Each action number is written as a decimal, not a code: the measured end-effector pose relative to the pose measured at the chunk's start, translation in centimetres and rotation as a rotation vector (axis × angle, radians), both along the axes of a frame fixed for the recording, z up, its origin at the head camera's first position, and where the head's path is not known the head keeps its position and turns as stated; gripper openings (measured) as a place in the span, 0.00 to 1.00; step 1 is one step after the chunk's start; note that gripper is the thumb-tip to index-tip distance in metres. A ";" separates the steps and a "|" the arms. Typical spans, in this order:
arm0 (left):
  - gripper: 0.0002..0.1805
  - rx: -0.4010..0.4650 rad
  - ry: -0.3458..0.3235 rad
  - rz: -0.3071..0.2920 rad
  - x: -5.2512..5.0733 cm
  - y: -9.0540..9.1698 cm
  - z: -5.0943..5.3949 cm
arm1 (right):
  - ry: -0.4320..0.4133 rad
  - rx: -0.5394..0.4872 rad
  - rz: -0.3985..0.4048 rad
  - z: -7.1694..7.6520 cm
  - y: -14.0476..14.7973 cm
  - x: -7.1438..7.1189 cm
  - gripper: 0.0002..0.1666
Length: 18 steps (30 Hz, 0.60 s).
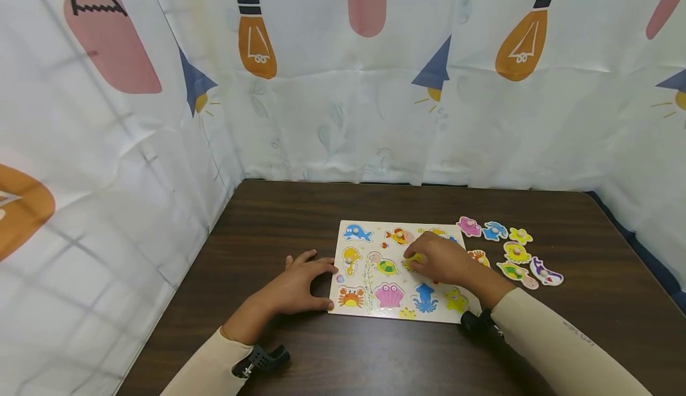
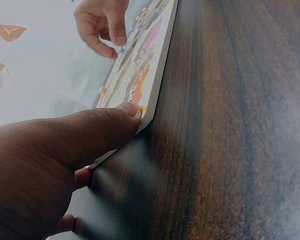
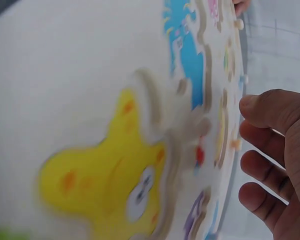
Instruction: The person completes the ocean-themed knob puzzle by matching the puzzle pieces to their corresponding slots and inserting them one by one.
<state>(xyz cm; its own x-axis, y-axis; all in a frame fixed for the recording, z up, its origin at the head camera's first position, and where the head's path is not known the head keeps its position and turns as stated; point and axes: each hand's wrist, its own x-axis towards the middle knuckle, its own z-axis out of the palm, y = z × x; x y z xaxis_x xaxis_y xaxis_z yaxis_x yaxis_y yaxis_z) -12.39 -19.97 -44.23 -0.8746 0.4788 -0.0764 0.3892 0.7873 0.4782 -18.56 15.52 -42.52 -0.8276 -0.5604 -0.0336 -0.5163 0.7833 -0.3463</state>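
Observation:
A white wooden peg puzzle board point(image 1: 375, 312) with sea animals lies on the table. My left hand point(image 1: 300, 283) touches its left edge, fingers spread; in the left wrist view the thumb point(image 2: 110, 120) rests on the board's near corner. Over the board's right half hovers my right hand point(image 1: 442, 259), fingers loosely bent, thumb apart and nothing held in the right wrist view. Knobbed whale point(image 1: 358, 233), seahorse point(image 1: 351, 260) and fish point(image 1: 400, 236) pieces sit in the board. Printed recesses show a crab point(image 1: 351, 296), blue squid point(image 1: 425, 298) and yellow starfish point(image 1: 456, 301). The right hand hides part of the board.
Several loose pieces lie right of the board: a pink one point(image 1: 468, 227), a blue one point(image 1: 495, 231), a yellow star point(image 1: 521, 236), a yellow one point(image 1: 517, 253), a green one point(image 1: 514, 272) and a purple one point(image 1: 546, 273). Printed curtains point(image 1: 343, 116) border the dark wooden table point(image 1: 289, 217).

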 end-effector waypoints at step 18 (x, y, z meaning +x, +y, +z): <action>0.35 0.000 -0.003 -0.005 0.0 0.0 0.1 | 0.058 -0.020 -0.071 -0.7 4.9 1.5 0.12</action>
